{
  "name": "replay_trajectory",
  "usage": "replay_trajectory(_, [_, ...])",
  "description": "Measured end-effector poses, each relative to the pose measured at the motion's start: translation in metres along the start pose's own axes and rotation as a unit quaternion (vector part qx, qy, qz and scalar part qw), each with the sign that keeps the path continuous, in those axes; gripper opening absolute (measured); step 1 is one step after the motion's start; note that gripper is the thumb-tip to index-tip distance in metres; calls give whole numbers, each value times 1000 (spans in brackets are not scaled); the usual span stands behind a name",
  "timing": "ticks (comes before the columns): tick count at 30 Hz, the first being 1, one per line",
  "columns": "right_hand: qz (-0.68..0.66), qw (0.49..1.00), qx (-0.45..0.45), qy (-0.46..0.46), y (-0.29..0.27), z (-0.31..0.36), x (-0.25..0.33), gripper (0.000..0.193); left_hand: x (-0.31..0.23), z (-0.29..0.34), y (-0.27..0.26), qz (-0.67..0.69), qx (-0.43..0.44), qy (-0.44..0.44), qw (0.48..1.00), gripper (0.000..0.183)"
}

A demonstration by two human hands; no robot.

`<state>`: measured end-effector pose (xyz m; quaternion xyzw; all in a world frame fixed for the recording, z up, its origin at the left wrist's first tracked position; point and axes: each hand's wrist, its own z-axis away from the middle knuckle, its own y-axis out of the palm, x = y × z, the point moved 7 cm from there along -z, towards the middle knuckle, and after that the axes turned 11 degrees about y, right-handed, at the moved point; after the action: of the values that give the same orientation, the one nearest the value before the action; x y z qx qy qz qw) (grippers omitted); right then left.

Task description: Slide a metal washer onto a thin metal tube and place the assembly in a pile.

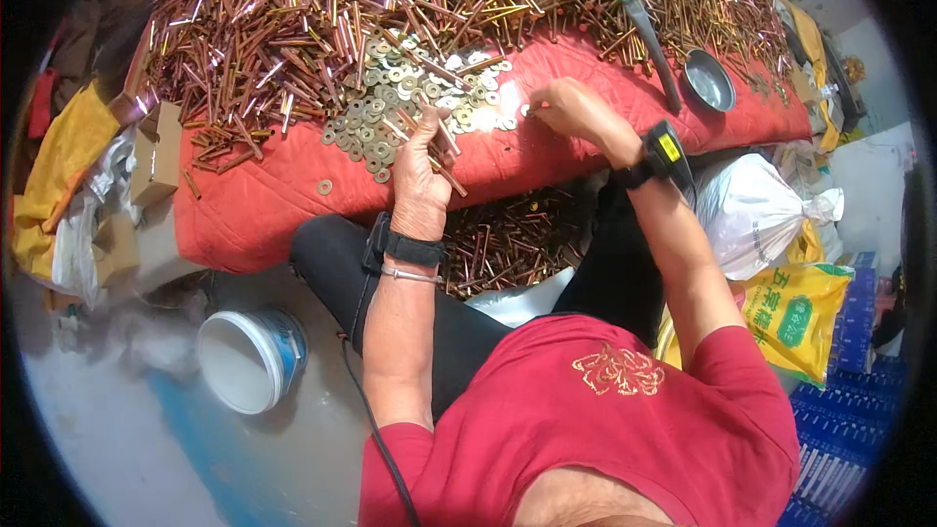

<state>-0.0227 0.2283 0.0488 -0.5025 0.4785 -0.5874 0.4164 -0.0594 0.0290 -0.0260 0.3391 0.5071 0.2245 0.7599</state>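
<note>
My left hand [422, 176] is closed around several slim copper-coloured metal rods [447, 137], whose ends stick out past the thumb and fingers. Just beyond it, a spread of flat round washers [369, 122] lies on a red quilted cover [283, 195]. To the right, my right hand [581, 112] has its fingertips pinched together low over the cover, at the right edge of the washers. Whatever is between those fingertips is too small to make out. A large heap of the same rods [264, 29] fills the far side.
A brush with a dark handle [652, 51] and a small metal bowl [710, 81] rest at the right. More rods [508, 244] lie between my legs. A white bucket [241, 361] stands on the floor at left. A white sack [756, 215] and blue boxes [839, 439] are at right.
</note>
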Motion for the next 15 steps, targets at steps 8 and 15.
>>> replay_trajectory(8, [120,981,152,-27,21,-54,-6,21,-2,13,23,2,77,33,996,14])
replay_trajectory(15, [-171,984,25,32,-5,26,0,18,-8,19,21,-30,30,56,998,11])
